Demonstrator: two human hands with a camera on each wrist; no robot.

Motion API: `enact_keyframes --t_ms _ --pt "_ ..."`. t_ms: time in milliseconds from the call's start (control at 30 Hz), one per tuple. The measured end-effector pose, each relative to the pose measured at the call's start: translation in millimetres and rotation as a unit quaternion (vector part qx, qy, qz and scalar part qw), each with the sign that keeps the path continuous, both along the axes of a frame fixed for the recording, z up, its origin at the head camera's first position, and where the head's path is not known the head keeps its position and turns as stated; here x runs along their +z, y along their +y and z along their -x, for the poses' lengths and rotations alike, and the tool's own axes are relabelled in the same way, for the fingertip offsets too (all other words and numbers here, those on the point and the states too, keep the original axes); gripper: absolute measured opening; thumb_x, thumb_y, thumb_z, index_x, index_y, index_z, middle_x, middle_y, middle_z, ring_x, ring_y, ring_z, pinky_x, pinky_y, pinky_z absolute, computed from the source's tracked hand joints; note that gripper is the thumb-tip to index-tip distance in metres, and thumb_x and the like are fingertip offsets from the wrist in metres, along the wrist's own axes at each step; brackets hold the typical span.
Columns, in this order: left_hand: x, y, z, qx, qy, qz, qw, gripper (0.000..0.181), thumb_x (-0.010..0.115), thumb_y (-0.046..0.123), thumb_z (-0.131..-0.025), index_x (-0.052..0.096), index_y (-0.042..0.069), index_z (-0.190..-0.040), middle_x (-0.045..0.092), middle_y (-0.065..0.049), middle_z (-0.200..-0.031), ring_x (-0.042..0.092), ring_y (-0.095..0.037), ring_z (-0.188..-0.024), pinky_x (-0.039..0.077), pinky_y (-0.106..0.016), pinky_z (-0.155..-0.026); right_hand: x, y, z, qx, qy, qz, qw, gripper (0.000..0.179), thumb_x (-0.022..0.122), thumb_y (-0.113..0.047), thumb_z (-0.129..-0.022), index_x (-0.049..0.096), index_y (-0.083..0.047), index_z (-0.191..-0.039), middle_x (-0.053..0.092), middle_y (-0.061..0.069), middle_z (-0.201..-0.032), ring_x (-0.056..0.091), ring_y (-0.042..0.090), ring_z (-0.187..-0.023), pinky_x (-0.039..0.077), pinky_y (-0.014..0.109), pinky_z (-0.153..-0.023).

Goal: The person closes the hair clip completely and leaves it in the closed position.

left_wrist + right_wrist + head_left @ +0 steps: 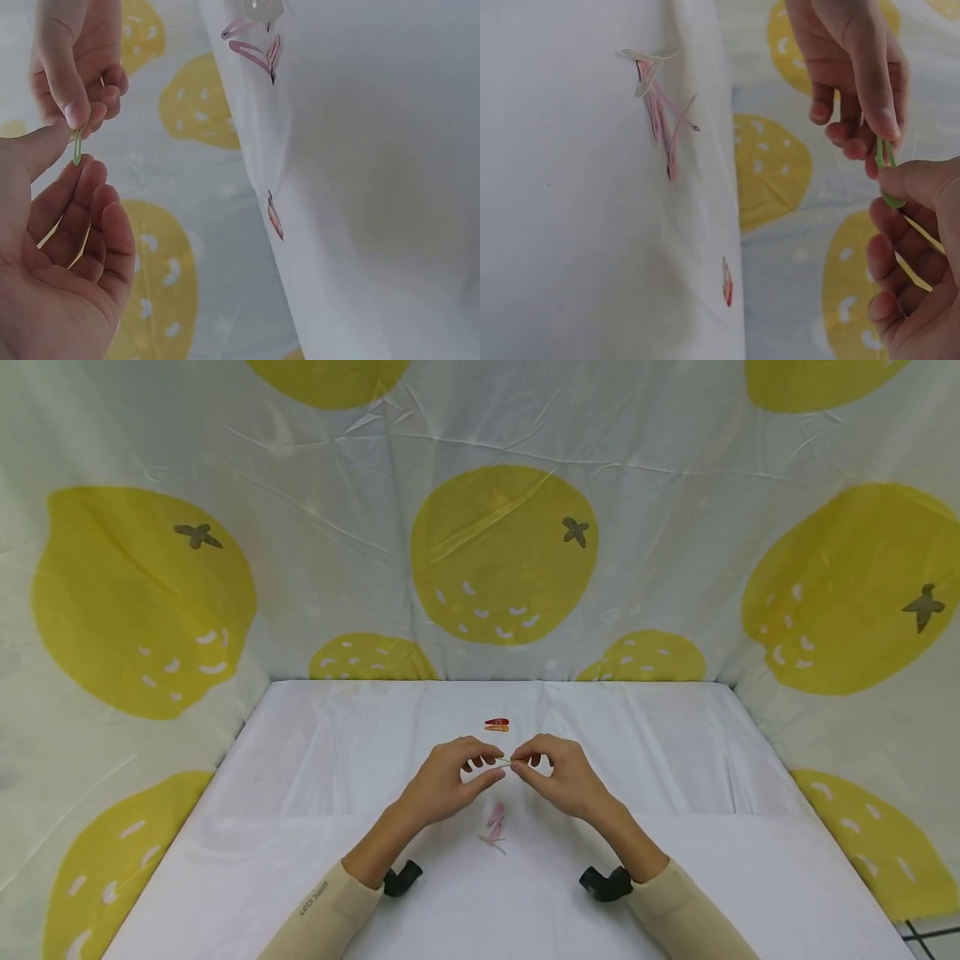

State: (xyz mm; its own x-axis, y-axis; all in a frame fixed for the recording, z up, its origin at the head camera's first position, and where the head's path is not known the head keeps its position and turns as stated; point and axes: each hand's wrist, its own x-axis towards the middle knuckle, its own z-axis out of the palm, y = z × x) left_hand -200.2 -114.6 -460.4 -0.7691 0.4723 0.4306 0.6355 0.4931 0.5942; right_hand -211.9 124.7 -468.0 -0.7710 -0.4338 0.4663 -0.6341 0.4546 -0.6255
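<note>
A small green snap hair clip (pixel 885 154) is held in the air between both hands. Its two legs stand apart at the end towards the left hand. The right hand (pixel 558 772) pinches the other end between thumb and forefinger. The left hand (pixel 450 777) has its thumb and forefinger at the spread end, the other fingers loosely bent. In the left wrist view, the green clip (pixel 77 150) shows between the fingertips of both hands, partly covered. Below the hands on the table lie pink hair clips (pixel 496 816), with a pale clip (pixel 649 60) beside them.
Beyond the hands, a red hair clip (pixel 497 722) and an orange hair clip (pixel 497 728) lie side by side. A white cloth covers the table (pixel 675 735). Lemon-printed curtains (pixel 337 527) rise behind and on both sides. Each forearm wears a black wrist device (pixel 606 884).
</note>
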Motion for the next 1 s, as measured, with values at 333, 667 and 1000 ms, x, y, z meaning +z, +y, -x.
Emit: enact_keyframes --t_ms 333,667,1000 --pt "4.8 -0.6 15.4 0.017 0.015 -0.012 0.9997 0.023 0.077 0.027 -0.095 0.076 0.015 -0.114 0.074 0.005 -0.099 0.067 -0.017 -0.089 0.058 -0.031 -0.075 1.9 -3.8 12.9 -0.026 -0.026 -0.002 0.9993 0.011 0.076 -0.026 -0.095 0.077 -0.023 -0.105 0.073 -0.013 -0.094 0.062 0.011 -0.084 0.05 0.038 -0.071" --pt "3.5 -1.8 31.6 0.018 0.05 -0.037 0.9979 0.023 0.077 0.026 -0.095 0.077 0.015 -0.115 0.074 0.005 -0.098 0.066 -0.017 -0.088 0.058 -0.034 -0.074 6.1 -6.3 21.7 -0.047 -0.03 0.005 0.9984 0.018 0.076 -0.026 -0.095 0.077 -0.018 -0.111 0.074 -0.009 -0.093 0.062 0.01 -0.083 0.047 0.027 -0.072" --pt "4.4 -6.2 45.1 0.029 0.028 -0.025 0.9989 0.021 0.074 0.032 -0.096 0.077 0.019 -0.113 0.074 0.007 -0.102 0.067 -0.018 -0.094 0.059 -0.036 -0.079 4.1 -9.3 28.9 -0.056 -0.04 0.029 0.9972 0.014 0.076 -0.023 -0.096 0.078 -0.018 -0.108 0.072 -0.007 -0.088 0.058 0.01 -0.077 0.05 0.04 -0.069"
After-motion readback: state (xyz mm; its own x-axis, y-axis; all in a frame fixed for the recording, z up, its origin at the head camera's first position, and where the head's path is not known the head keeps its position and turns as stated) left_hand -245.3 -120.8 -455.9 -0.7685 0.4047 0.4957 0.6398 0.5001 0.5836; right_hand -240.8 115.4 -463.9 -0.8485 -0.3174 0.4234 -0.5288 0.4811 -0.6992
